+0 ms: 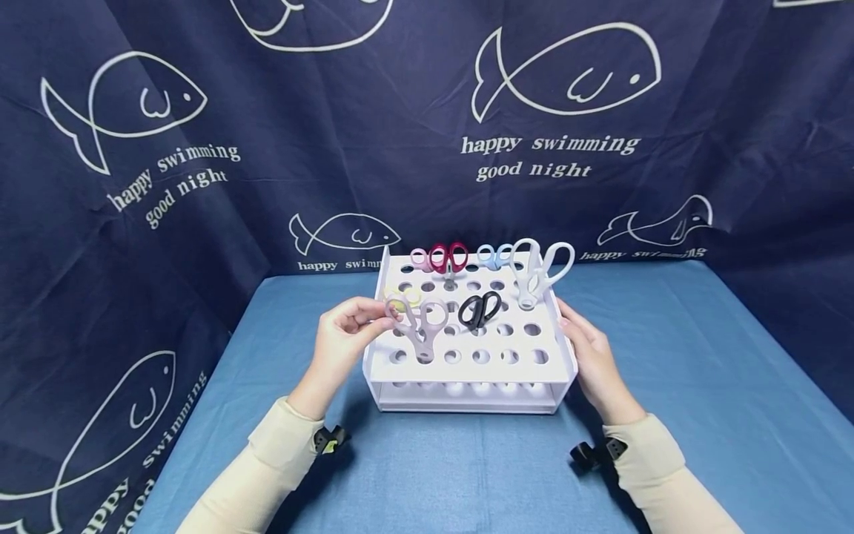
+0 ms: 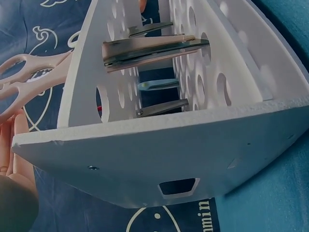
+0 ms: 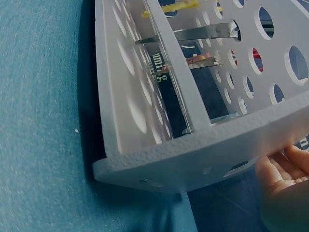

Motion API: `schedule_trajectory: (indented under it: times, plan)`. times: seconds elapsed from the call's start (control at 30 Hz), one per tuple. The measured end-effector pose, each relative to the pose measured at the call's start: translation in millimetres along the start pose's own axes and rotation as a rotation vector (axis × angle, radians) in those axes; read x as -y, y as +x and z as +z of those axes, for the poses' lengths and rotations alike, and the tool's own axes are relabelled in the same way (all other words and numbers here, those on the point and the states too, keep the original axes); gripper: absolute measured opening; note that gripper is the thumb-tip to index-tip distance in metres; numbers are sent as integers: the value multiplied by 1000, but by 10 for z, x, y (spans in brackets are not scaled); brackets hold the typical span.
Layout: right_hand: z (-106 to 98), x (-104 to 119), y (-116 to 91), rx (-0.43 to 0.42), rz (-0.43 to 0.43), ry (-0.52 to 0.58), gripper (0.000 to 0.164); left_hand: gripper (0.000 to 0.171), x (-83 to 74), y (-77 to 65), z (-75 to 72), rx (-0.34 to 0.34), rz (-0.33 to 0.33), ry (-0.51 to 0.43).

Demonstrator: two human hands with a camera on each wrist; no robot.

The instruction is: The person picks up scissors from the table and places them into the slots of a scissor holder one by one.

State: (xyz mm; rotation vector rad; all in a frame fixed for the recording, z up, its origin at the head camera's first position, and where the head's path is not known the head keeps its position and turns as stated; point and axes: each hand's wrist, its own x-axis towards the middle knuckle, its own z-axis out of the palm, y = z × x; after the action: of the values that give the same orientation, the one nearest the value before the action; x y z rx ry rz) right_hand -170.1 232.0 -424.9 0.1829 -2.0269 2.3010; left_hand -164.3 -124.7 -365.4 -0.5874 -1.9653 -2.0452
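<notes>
A white rack point(image 1: 437, 373) with rows of round holes stands on the table. My left hand point(image 1: 336, 337) pinches the left handle loop of pale pink scissors point(image 1: 425, 343) at the rack's front left. Their blades go down through a hole, as the left wrist view shows. Just behind is a yellow-handled pair point(image 1: 408, 298), partly hidden. My right hand point(image 1: 596, 361) touches the rack's outer right side with its fingertips. Nearest to it stand large white-handled scissors point(image 1: 536, 283). Black-handled scissors point(image 1: 477, 311) lean in a middle hole.
Along the rack's back are scissors with pink point(image 1: 419, 258), dark red point(image 1: 449, 261) and light blue point(image 1: 494, 259) handles. A lower tier with holes lies under the top panel. The blue tabletop point(image 1: 460, 475) meets a dark blue fish-print curtain point(image 1: 427, 111) behind.
</notes>
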Motion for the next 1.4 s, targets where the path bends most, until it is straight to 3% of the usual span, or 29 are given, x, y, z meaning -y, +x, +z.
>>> schedule_trajectory:
  times: [0.3, 0.57, 0.77, 1.13, 1.4]
  plan:
    - [11, -21, 6, 2, -1, -16, 55, 21, -18, -19, -25, -29, 2, -31]
    - [9, -12, -1, -1, 10, -26, 55, 35, 17, -16, -96, -16, 11, -21]
    - [-2, -21, 5, 5, 4, -12, 55, 39, 56, 6, -168, -47, -10, 65]
    - [-35, 5, 17, 17, 12, -16, 56, 42, 144, 32, -324, -41, -57, 198]
    - [-103, 45, 24, 71, -21, 62, 58, 46, 72, 71, -355, -2, -133, 316]
